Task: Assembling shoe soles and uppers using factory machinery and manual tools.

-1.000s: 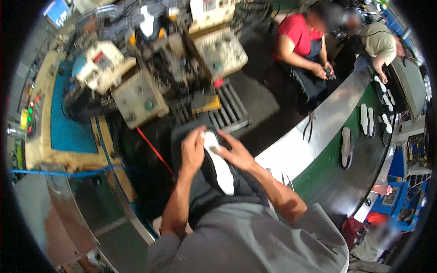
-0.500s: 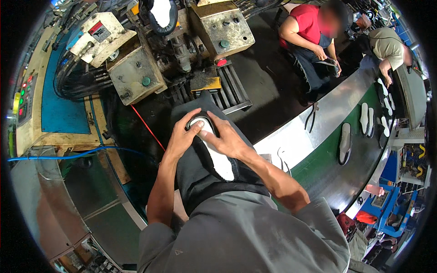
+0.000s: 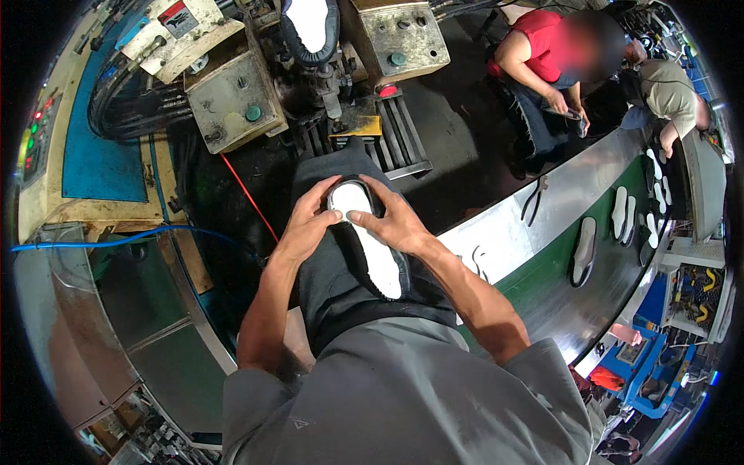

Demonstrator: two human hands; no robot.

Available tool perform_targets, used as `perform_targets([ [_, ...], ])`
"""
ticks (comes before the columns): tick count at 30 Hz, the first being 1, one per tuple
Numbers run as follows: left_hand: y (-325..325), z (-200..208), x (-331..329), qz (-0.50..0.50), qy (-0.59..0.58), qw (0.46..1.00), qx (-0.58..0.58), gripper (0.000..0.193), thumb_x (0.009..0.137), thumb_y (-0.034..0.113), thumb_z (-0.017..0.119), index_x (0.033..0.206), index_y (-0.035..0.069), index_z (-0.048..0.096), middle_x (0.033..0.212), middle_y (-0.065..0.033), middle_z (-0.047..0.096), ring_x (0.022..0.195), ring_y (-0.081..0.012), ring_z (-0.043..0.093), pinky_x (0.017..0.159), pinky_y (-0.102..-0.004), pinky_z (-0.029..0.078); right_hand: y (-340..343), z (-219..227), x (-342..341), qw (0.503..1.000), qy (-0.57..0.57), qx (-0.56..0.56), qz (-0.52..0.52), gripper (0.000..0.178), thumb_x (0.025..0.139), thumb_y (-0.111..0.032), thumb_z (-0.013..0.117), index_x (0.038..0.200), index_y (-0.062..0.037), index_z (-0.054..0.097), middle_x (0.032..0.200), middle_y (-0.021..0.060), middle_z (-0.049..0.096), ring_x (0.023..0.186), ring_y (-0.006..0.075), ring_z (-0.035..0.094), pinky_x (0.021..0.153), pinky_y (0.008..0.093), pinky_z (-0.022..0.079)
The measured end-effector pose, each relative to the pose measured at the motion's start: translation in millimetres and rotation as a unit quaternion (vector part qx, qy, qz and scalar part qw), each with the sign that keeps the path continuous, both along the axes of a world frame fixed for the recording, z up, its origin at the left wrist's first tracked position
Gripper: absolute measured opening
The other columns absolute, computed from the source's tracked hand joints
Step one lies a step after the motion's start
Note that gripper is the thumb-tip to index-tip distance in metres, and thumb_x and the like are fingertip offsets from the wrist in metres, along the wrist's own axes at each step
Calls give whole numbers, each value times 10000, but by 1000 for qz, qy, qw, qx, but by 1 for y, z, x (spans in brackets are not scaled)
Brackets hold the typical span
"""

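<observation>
A black shoe upper with a white sole-shaped bottom (image 3: 377,260) lies over my lap, white side up. My left hand (image 3: 308,226) grips the left side of its far end, fingers around the black rim and thumb at the white edge. From the right, my right hand (image 3: 397,226) holds the same end, its thumb resting on the white face. The near end of the shoe upper points toward my waist. Ahead of me, another black and white shoe piece (image 3: 308,27) sits on the machine, out of reach of both hands.
Control boxes (image 3: 236,105) with green buttons flank the machine. Pincers (image 3: 533,201) lie on the metal ledge to my right, beside a green conveyor (image 3: 535,298) bearing several shoe pieces. A blue hose (image 3: 124,239) runs at left. A seated person in red (image 3: 527,58) works at the far right.
My thumbs have moved apart from the middle of the white far end toward its sides. The shoe upper stays on my lap; the whole view has shifted slightly.
</observation>
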State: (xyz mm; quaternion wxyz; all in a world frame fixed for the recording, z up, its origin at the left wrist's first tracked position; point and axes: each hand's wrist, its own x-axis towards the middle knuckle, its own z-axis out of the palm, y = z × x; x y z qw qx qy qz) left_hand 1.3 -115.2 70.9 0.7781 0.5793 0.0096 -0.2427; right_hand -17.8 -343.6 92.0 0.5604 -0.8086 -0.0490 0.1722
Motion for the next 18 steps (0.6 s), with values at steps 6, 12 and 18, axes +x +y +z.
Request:
perform_targets([
  [6,-2,3,8,-4,-3,998,57,550,1018,132,725,1530,-24,598,1418,-130,664,1311,-200,612,1163,-331,458,11,7,-4,999,52,5,6,858,1006,-426,787,1653,9,428,1380,345,660,1282,437,652,1125,481,493],
  [12,-6,-9,7,6,-7,1000,20,463,1047,147,726,1472,-21,655,1362,-107,693,1230,-174,630,1107,-316,482,21,-13,-12,993,-94,-63,-22,835,987,-352,801,1633,39,445,1396,373,630,1305,488,583,1162,513,453],
  [18,3,-5,8,-11,-25,999,27,493,1033,161,748,1482,-17,651,1377,-106,685,1245,-165,622,1110,-314,478,15,-11,-14,999,-1,36,-21,787,1048,-358,740,1650,40,426,1594,274,546,1460,390,519,1245,461,393],
])
